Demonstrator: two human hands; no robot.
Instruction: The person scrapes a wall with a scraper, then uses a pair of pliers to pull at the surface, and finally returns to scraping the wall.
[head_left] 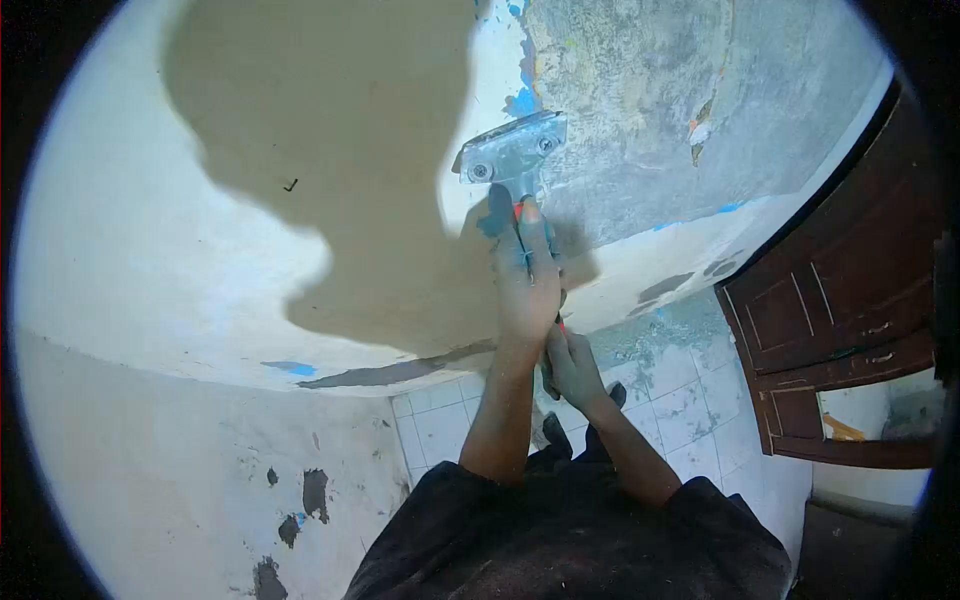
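A long-handled wall scraper [512, 152] has its wide metal blade, fixed with two screws, against the wall. The blade sits where cream paint [400, 250] meets a scraped grey patch [640, 120]. My left hand [530, 265] is closed round the upper handle just below the scraper's head. Lower down, my right hand [573, 368] is wrapped round the handle, bits of which show red between the hands. Ragged blue and white paint edges [522, 100] run upward from the blade. Both hands partly hide the handle.
A dark wooden cabinet [830, 300] stands at the right. White floor tiles [690, 420] with grey dust and debris lie below, with my shoes [556, 430] on them. The adjoining wall [200, 450] at lower left has dark chipped spots. A small hook or nail [290, 186] shows on the wall.
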